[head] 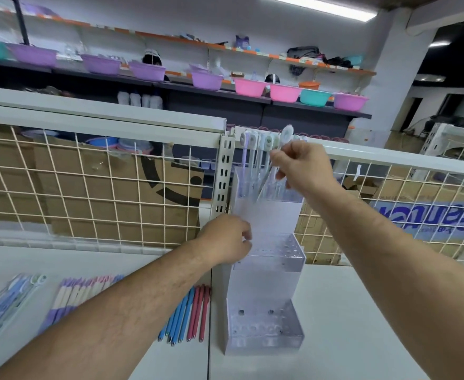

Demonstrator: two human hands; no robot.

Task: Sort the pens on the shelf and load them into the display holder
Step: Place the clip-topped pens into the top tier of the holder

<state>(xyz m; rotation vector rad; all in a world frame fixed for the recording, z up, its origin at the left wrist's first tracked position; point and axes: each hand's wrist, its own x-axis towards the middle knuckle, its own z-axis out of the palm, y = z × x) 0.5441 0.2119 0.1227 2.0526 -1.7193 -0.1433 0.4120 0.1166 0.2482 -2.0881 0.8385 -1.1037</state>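
Pens on shelf [362, 338]: bagged pens [8, 300] lie flat in a clear sleeve near the left edge. They are too blurred to count.
Loose rows: purple-and-white pens [74, 294] lie side by side just right of the bag, partly hidden by the left forearm. Blue pens [177, 316] and red pens [198, 314] lie in a tight row just beside the holder's foot.
Left hand [225, 239]: fingers are curled onto the left edge of the display holder [266, 283] at its middle tier, bracing it.
Holder: clear acrylic with three stepped tiers of drilled holes. It stands upright at the back edge of the shelf, against the wire grid [88, 187]. The middle and bottom tiers show bare holes.
Top tier: standing pens [252, 149] sit upright in a row, each with a flat charm on top.
Right hand [302, 165]: thumb and fingers pinch a charm-topped pen [282, 144] on the upper barrel, just under the charm. The pen is tilted with its tip down toward the top tier. Whether the tip has found a hole cannot be told.
Handling, judged: the pens look light, stiff and smooth-barrelled, so likely slippery. The charm looks like the weak part.
Hold, judged: take the barrel, not the charm. The acrylic looks light and tippy, so the bracing hand is worth having.
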